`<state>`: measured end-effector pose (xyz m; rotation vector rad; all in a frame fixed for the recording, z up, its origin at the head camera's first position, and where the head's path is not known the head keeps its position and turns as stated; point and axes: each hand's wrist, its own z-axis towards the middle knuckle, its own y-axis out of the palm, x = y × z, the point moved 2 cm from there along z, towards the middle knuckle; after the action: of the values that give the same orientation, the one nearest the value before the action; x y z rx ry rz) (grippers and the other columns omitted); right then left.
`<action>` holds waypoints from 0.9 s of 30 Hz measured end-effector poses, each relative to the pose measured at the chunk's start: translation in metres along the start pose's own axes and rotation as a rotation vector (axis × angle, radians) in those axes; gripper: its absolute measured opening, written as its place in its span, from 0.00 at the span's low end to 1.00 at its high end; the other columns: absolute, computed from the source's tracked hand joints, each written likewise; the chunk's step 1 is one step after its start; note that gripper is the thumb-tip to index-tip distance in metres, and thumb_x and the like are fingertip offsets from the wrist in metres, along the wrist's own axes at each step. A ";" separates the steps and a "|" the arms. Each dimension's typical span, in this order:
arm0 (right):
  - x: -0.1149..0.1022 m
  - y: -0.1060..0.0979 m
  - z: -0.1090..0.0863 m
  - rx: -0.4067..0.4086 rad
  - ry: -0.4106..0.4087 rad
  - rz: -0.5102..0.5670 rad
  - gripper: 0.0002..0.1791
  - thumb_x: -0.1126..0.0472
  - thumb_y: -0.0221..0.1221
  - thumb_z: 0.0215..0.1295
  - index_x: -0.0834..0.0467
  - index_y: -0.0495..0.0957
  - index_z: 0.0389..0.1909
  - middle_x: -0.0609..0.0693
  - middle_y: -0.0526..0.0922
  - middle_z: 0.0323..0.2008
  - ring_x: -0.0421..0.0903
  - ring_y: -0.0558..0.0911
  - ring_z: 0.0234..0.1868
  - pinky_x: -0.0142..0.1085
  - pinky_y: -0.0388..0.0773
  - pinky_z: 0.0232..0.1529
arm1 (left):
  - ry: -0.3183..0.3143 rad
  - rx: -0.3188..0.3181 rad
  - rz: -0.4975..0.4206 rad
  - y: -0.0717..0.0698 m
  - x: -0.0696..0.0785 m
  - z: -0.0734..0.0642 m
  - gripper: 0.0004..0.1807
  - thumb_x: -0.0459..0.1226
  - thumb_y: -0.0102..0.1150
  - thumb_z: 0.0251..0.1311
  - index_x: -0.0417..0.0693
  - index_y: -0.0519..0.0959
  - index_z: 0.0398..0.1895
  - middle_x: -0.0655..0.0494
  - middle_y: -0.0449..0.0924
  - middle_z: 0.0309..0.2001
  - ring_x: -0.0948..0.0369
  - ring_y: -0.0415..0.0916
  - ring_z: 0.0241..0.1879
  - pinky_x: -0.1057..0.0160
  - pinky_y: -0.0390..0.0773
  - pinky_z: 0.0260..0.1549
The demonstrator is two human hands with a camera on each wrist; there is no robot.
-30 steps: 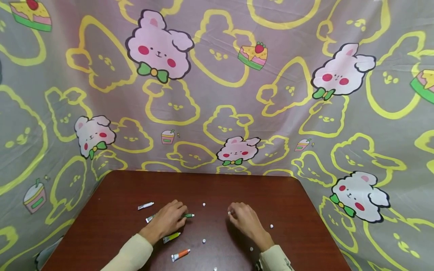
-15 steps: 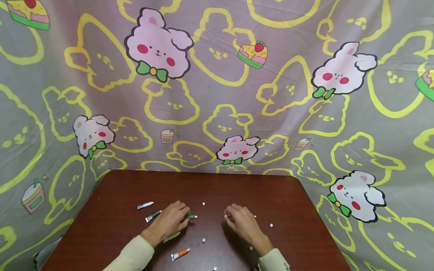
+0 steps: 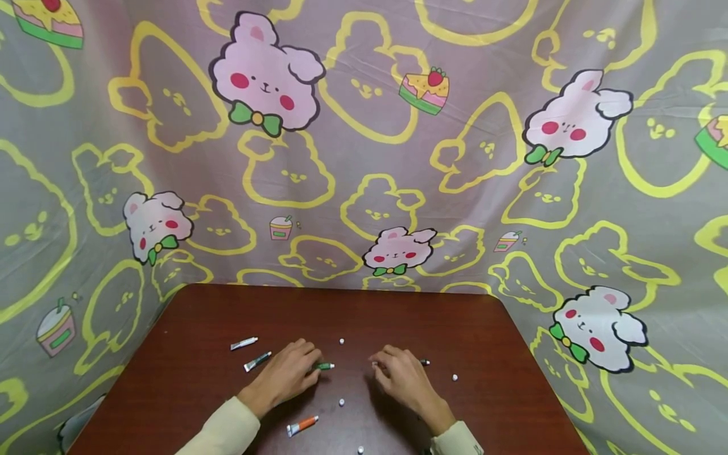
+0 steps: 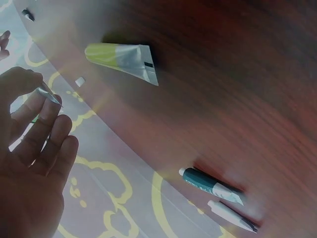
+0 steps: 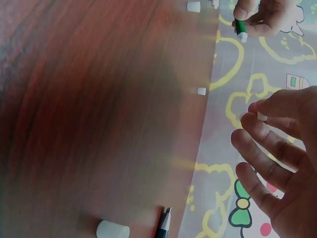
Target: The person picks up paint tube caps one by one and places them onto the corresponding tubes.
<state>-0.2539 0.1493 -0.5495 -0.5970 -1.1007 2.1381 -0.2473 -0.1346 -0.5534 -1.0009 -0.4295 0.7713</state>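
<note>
My left hand (image 3: pixel 289 373) pinches a small green paint tube (image 3: pixel 326 366) whose white nozzle end points toward the right hand. Its silver tail shows at the fingertips in the left wrist view. Between thumb and index finger, my right hand (image 3: pixel 405 377) pinches a tiny white cap (image 5: pixel 262 116), its other fingers loosely spread. The two hands face each other, a short gap apart over the table. A yellow paint tube (image 4: pixel 116 57) lies by the left hand and is hidden in the head view. An orange tube (image 3: pixel 303 426) lies nearer the front.
On the brown table (image 3: pixel 239 316), a dark green tube (image 3: pixel 258 361) and a white tube (image 3: pixel 244 344) lie left. Loose white caps include one behind (image 3: pixel 342 341), one in the middle (image 3: pixel 342 402) and one right (image 3: pixel 455 377). A slim black object (image 3: pixel 424 362) lies beyond the right hand.
My left hand has shifted slightly right with the green tube, and my right hand left with the cap, narrowing the gap. The yellow tube is now covered; the black object has come into view.
</note>
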 end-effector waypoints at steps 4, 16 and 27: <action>-0.002 0.001 0.000 -0.007 0.054 0.034 0.09 0.61 0.73 0.58 0.50 0.89 0.40 0.39 0.87 0.33 0.35 0.84 0.32 0.35 0.77 0.34 | 0.011 0.021 0.001 0.000 0.001 0.001 0.12 0.41 0.79 0.55 0.54 0.83 0.36 0.62 0.81 0.35 0.61 0.74 0.36 0.61 0.78 0.37; -0.010 0.004 -0.001 0.023 0.030 0.085 0.11 0.64 0.75 0.55 0.49 0.85 0.36 0.39 0.85 0.31 0.35 0.83 0.34 0.35 0.79 0.37 | 0.021 0.021 -0.008 -0.001 0.009 0.004 0.12 0.41 0.79 0.55 0.53 0.83 0.36 0.63 0.80 0.35 0.62 0.73 0.35 0.62 0.76 0.36; -0.016 0.009 -0.003 0.048 0.010 0.145 0.11 0.64 0.76 0.55 0.50 0.86 0.37 0.39 0.87 0.32 0.36 0.83 0.34 0.32 0.80 0.37 | 0.065 0.064 -0.002 -0.007 0.022 0.008 0.13 0.42 0.80 0.53 0.53 0.82 0.35 0.62 0.81 0.35 0.61 0.74 0.35 0.61 0.78 0.36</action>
<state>-0.2438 0.1354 -0.5569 -0.6823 -1.0253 2.2761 -0.2354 -0.1153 -0.5436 -0.9633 -0.3477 0.7447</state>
